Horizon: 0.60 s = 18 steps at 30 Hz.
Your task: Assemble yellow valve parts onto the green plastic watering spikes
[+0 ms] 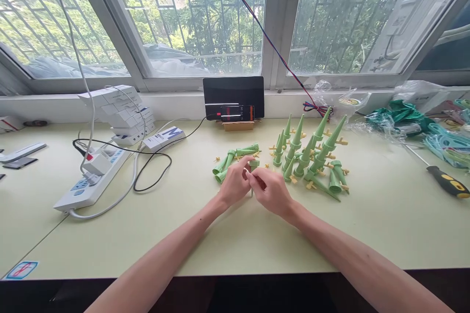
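Green spike (254,162) sits between the two hands, roughly upright, its collar showing just beyond the fingertips and its thin point below them. Left hand (237,181) curls its fingers narrowly, seemingly around the spike's body; right hand (271,188) has thumb and forefinger drawn together against the left fingers, but whatever they pinch is hidden, so I cannot tell whether they hold anything. It looks like moulded plastic: probably light, stiff and rather smooth, so a tapered flank could slide through a loose pinch. The broad collar seems the surest place to grip, while the slim point looks easiest to bend or snap. Loose spikes (229,159) lie just left of and beyond the fingers; to their right stand capped spikes (295,144) with small yellow valves (343,142), likely the more delicate parts, better spared any squeezing.
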Motion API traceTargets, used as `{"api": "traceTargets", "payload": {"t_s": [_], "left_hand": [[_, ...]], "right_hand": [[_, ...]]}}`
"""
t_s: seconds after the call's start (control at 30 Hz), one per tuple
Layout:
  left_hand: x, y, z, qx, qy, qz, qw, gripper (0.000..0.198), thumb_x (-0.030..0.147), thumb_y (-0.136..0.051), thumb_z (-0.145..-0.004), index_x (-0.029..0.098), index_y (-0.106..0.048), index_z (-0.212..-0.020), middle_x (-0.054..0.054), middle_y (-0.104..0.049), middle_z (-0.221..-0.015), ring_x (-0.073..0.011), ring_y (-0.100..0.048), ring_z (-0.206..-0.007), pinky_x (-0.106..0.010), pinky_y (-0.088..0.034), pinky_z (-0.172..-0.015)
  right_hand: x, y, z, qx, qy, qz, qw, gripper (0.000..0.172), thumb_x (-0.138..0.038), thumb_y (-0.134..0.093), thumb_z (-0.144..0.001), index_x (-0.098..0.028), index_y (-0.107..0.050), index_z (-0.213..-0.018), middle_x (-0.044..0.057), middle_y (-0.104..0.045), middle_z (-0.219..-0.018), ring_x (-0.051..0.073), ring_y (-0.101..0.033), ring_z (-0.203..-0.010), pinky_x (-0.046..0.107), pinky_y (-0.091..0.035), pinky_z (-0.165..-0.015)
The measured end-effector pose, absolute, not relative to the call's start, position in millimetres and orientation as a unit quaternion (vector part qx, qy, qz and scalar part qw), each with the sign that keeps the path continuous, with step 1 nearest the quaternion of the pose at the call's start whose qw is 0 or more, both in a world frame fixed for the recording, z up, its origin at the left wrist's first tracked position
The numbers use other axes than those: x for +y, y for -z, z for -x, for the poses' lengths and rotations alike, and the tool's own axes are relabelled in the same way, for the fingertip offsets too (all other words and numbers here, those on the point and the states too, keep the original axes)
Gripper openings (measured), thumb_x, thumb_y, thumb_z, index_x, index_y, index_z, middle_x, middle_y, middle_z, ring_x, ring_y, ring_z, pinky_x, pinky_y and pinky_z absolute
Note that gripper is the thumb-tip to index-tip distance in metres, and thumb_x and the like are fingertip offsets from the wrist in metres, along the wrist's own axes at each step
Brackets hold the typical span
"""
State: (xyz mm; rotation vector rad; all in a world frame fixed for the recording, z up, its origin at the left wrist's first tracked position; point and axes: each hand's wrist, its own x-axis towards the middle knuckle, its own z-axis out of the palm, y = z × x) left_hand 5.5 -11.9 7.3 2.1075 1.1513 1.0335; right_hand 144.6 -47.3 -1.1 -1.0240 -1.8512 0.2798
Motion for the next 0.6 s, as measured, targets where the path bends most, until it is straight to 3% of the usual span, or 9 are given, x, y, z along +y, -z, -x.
{"api": "traceTargets", "payload": {"t_s": [0.13, 0.4, 0.6], "left_hand": [[-14, -6, -6, 0.431, -0.362, -0.782, 0.268, 0.038, 0.017, -0.052, -0.076, 0.022, -0.056, -0.113, 0.002, -0.060, -0.073, -0.0117, -0.049, -0.054, -0.025, -0.042, -0.056], [-13, -7, -3, 0.425, -0.367, -0.780, 0.276, 0.041, 0.014, -0.055, -0.070, 0.021, -0.057, -0.110, 0.001, -0.059, -0.076, -0.0126, -0.051, -0.058, -0.025, -0.042, -0.054], [-13, -18, -5, 0.468, -0.429, -0.707, 0.310, 0.017, 0.032, -0.056, -0.084, 0.022, -0.058, -0.098, 0.003, -0.058, -0.067, -0.0090, -0.044, -0.046, -0.024, -0.037, -0.048]], "right_hand": [[-46, -2, -145, -0.767, -0.068, 0.411, 0.488, 0.028, -0.027, -0.040, -0.097, -0.021, -0.051, -0.072, 0.000, -0.049, -0.060, 0.013, -0.041, -0.054, 0.025, -0.031, -0.055], [-48, -5, -144, -0.821, 0.033, 0.361, 0.441, 0.034, -0.023, -0.037, -0.099, -0.021, -0.046, -0.066, 0.000, -0.049, -0.058, 0.012, -0.035, -0.050, 0.027, -0.026, -0.051], [-42, -7, -149, -0.796, 0.058, 0.392, 0.457, 0.021, -0.021, -0.041, -0.098, -0.019, -0.054, -0.081, 0.001, -0.059, -0.067, 0.010, -0.044, -0.052, 0.024, -0.028, -0.050]]}}
